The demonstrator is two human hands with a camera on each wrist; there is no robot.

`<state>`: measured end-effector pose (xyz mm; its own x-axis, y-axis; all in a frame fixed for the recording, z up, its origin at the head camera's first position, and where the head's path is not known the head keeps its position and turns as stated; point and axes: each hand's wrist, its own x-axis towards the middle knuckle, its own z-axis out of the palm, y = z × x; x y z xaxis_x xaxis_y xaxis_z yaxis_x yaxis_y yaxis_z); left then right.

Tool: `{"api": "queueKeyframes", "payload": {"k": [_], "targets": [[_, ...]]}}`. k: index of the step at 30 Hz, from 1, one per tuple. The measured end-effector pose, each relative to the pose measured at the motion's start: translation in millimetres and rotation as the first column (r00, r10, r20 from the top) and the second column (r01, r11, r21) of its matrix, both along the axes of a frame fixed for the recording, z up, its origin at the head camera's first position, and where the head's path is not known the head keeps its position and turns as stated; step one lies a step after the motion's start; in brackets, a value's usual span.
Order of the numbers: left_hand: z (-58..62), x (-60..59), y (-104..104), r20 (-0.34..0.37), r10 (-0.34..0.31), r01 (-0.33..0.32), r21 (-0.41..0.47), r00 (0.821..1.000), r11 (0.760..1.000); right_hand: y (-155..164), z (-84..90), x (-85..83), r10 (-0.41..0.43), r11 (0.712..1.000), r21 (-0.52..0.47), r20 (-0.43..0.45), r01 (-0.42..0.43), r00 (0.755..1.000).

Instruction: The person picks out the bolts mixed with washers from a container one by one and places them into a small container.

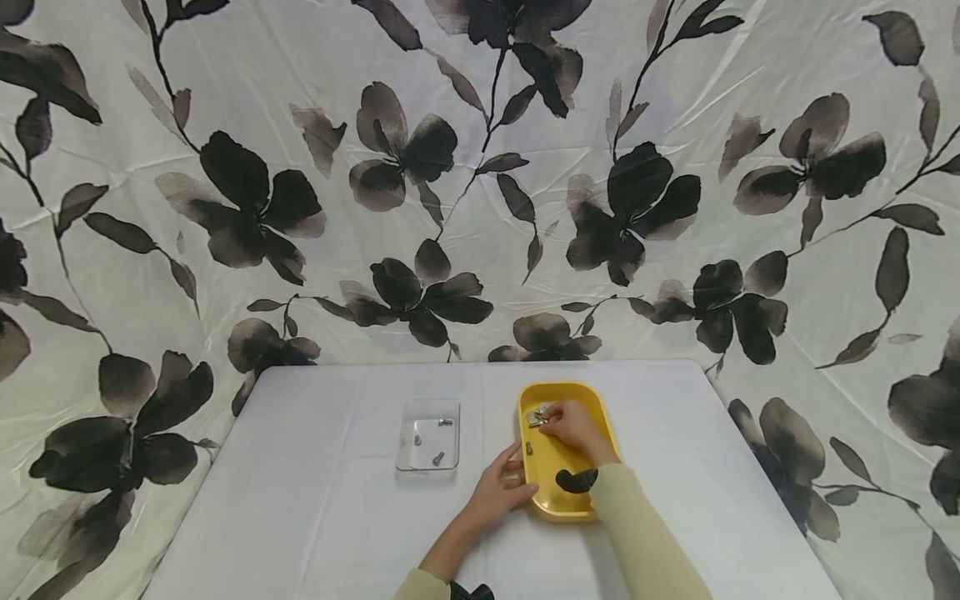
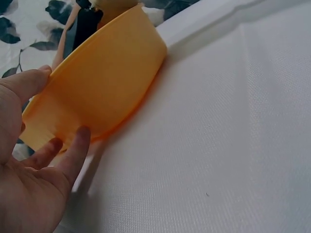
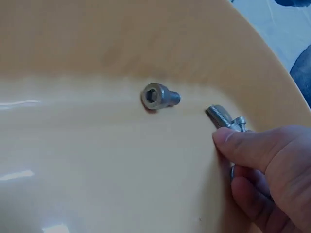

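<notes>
Head view: left hand (image 1: pixel 497 493) steadies the yellow plastic tray (image 1: pixel 600 417) with straight fingers; right hand (image 1: pixel 572 425) pinches a threaded steel bolt (image 3: pixel 221 116).

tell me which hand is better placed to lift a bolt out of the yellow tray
Right. The right hand is already inside the yellow tray, fingers on a bolt. The left hand only steadies the tray's outer edge.

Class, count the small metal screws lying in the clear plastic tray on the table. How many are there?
3: one at the left, one at the upper right, one near the front of the clear tray. None seems hidden.
</notes>
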<state>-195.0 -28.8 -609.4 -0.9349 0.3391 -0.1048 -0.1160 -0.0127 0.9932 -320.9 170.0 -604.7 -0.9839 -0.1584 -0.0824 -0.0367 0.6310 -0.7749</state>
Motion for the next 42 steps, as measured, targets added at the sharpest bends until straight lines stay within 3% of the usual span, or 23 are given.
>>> {"api": "queueKeyframes", "payload": {"k": [4, 13, 18, 23, 32, 37, 42], "targets": [[0.1, 0.4, -0.4, 0.011, 0.001, -0.001, -0.001, 1.0, 1.0, -0.3, 6.0, 0.4, 0.014, 1.0, 0.017, 0.0, -0.014, 1.0], [-0.1, 0.7, -1.6, 0.009, 0.015, -0.015, -0.003, 1.0, 1.0, -0.2, 5.4, -0.1, -0.046, 0.998, 0.041, 0.008, 0.046, 0.999], [-3.2, 2.6, -0.7, 0.023, 0.011, -0.012, 0.011, 1.0, 1.0, 3.3, 2.7, 3.2, -0.025, 0.999, 0.043, -0.026, 0.027, 0.999], [-7.6, 5.9, 0.8, 0.048, 0.003, -0.003, 0.008, 0.999, 1.0, 5.9, 1.2, 8.9, 0.004, 1.0, 0.025, -0.002, -0.004, 1.0], [-5.3, 0.7, 1.6, 0.012, 0.003, -0.003, 0.027, 1.0, 1.0, 4.7, 10.2, 4.9, 0.01, 1.0, 0.022, 0.013, -0.01, 1.0], [-0.4, 0.3, -3.0, -0.093, 0.015, -0.021, -0.068, 0.996, 0.997, 2.1, 19.3, 4.0, 0.017, 1.0, 0.025, 0.004, -0.017, 1.0], [16.7, 1.7, -16.6, -0.169, 0.011, -0.048, -0.215, 0.986, 0.976, -1.1, 37.2, 5.8, 0.029, 0.998, 0.056, -0.055, -0.026, 0.998]]}}
